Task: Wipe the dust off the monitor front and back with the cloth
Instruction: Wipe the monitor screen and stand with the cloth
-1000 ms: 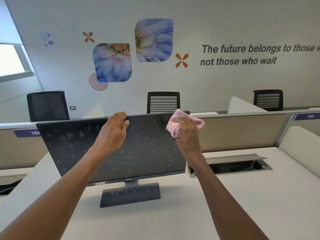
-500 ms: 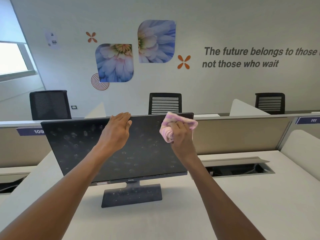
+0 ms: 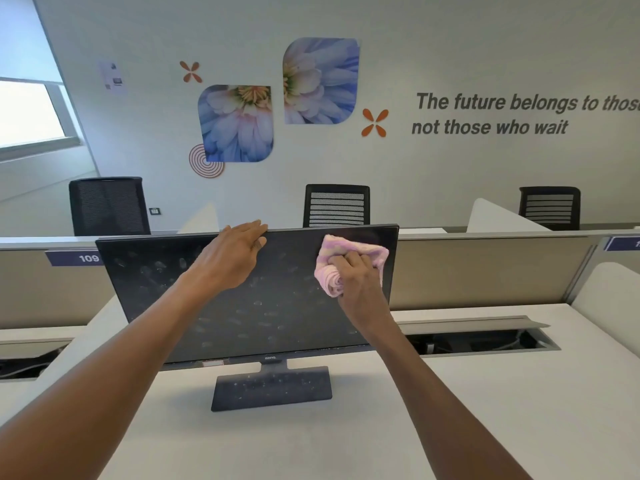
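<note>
1. Head view: the right hand has its fingers clenched round the bunched cloth, pressing it on the screen's upper right.
2. The left hand lies flat, fingers straight and relaxed, over the top edge of the monitor, apparently steadying it.
3. The smudged, unwiped glass lies left of and below the cloth, along the screen's long, level axis; the right hand is nearer it.
4. Count: one monitor, upright on the bench; one cloth; three chairs behind.
</note>
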